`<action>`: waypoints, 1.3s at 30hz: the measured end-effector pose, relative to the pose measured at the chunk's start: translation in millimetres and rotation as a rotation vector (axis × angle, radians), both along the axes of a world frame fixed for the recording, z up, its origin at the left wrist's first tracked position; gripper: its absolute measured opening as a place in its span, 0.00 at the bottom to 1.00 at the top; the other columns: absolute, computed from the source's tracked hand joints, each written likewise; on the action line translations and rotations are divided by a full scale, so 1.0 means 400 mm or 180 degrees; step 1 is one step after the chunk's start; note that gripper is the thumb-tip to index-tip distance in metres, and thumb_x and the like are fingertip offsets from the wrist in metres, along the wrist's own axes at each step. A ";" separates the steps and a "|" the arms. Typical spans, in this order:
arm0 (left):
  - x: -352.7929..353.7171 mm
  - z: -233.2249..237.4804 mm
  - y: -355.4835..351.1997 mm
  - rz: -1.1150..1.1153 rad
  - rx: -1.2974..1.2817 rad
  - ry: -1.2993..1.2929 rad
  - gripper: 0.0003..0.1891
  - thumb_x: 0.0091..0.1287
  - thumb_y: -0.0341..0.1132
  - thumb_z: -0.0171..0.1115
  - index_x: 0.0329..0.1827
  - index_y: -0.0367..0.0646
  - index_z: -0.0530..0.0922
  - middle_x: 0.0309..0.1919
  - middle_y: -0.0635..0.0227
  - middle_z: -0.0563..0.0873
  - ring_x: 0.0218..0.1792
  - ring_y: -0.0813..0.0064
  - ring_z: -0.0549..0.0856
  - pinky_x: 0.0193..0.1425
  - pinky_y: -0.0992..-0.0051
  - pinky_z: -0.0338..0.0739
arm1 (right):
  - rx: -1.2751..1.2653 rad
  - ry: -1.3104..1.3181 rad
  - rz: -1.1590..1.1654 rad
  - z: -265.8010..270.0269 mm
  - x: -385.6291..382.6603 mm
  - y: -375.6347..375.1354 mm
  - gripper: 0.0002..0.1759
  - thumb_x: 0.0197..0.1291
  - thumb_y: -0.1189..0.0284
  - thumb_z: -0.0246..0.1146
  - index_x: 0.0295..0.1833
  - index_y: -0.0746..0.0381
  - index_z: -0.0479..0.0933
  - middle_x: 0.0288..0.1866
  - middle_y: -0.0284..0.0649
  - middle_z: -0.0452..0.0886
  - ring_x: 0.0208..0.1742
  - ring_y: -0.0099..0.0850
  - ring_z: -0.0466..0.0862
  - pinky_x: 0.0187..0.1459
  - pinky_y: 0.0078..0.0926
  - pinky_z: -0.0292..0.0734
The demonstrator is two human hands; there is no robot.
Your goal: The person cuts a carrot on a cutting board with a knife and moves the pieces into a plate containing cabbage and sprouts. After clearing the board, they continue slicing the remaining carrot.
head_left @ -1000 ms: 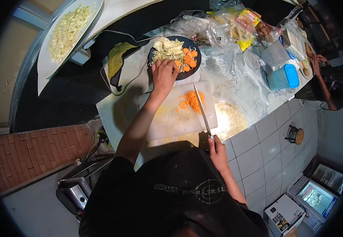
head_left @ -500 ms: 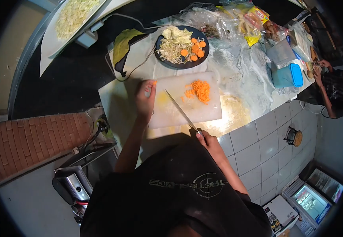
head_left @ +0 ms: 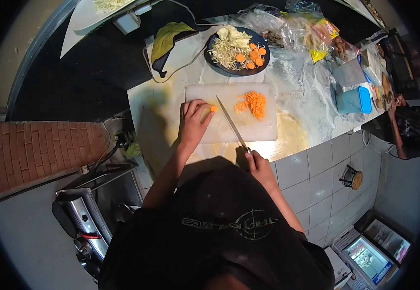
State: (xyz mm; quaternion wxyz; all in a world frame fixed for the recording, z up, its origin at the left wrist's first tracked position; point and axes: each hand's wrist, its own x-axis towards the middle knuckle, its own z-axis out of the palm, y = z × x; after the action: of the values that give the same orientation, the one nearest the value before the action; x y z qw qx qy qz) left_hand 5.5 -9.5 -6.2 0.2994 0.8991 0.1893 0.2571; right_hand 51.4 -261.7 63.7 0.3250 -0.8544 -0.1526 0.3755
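On the white cutting board (head_left: pixel 234 89), my left hand (head_left: pixel 195 123) grips a short orange carrot piece (head_left: pixel 213 109) between thumb and fingers. My right hand (head_left: pixel 260 169) is closed around the handle of a long knife (head_left: pixel 231 119). Its blade slants up and left across the board, just right of the carrot piece and apart from it. A heap of carrot strips (head_left: pixel 256 105) lies on the board's right side. Beyond the board is a dark plate (head_left: pixel 241 73) with carrot slices (head_left: pixel 254 54), bean sprouts (head_left: pixel 223 54) and cabbage (head_left: pixel 231 35).
Plastic bags (head_left: pixel 302 34) of food lie at the back right. A blue-lidded container (head_left: pixel 352 100) stands near the right end of the marble-look table (head_left: pixel 292 92). A green and black cloth (head_left: pixel 170 41) and a cable lie back left. Another person's arm (head_left: pixel 396 121) shows far right.
My left hand has moved from the board's left edge onto the board, bringing the carrot piece closer to the knife. The right hand keeps its hold on the knife. The camera view has shifted slightly.
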 end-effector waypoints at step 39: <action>0.011 -0.018 -0.025 0.0186 -0.0052 0.0100 0.11 0.57 0.36 0.75 0.41 0.49 0.85 0.46 0.75 0.81 0.54 0.68 0.77 0.59 0.65 0.67 | -0.0922 -0.0536 0.0675 -0.036 -0.013 0.077 0.21 0.78 0.56 0.47 0.51 0.67 0.65 0.31 0.68 0.82 0.37 0.68 0.83 0.38 0.63 0.78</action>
State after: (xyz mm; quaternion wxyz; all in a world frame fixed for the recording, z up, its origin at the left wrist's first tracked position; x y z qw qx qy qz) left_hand 9.7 -19.6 -13.5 0.2961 0.8947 0.2222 0.2500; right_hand 46.1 -230.8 49.1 0.1434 -0.8998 -0.2128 0.3529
